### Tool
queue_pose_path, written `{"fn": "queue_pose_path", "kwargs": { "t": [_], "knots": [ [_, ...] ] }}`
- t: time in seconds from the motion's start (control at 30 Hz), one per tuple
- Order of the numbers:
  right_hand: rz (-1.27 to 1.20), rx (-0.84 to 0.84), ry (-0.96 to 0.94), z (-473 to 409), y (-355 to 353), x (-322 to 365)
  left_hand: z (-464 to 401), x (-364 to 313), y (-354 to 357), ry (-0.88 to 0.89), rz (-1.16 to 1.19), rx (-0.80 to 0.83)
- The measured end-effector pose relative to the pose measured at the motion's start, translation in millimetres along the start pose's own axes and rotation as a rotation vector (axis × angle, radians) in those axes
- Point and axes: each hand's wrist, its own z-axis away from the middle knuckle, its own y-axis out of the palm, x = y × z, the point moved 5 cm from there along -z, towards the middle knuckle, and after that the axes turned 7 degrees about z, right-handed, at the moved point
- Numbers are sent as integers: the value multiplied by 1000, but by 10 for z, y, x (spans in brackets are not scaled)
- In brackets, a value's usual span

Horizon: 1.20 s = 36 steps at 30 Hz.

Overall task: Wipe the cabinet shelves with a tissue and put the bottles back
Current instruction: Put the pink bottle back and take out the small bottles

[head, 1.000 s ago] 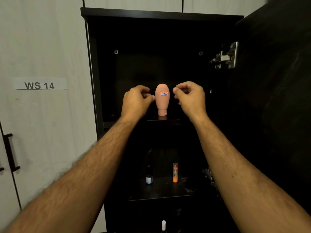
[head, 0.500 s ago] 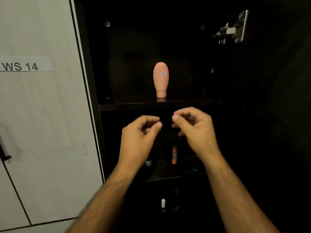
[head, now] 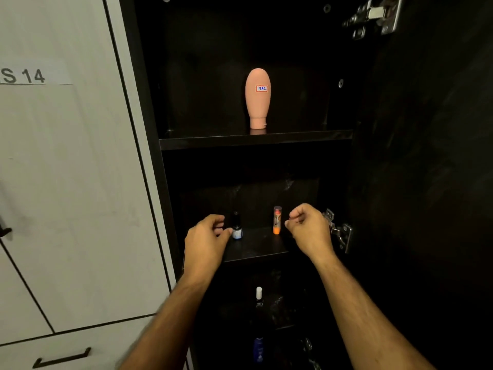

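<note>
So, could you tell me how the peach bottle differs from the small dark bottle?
The peach bottle is much bigger, pale all over, and stands cap-down alone on the upper shelf. The small dark bottle stands cap-up on the shelf below, beside the left hand. Both stand upright, held by neither hand.

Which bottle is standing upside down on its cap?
The big peach bottle, alone on the upper shelf. Its cap is at the bottom. The small dark bottle and orange tube stand lower down.

Peach bottle point(head: 258, 98) upside down on upper shelf point(head: 256, 140), small dark bottle point(head: 236, 229) and orange tube point(head: 277, 219) below
</note>
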Motion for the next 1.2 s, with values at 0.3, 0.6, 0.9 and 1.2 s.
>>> {"fn": "queue_pose_path", "kwargs": {
  "t": [0.3,0.6,0.9,1.2],
  "knots": [
    [78,97,19,-179,274,-50,-166,69,252,-48,-55,77],
    [166,139,-4,-269,428,-66,-270,119,456,-50,-143,102],
    [198,171,-24,-247,452,-97,-268,176,473,-31,-160,104],
    [135,140,-30,33,321,-58,38,-20,282,17,-5,114]
  ]
}}
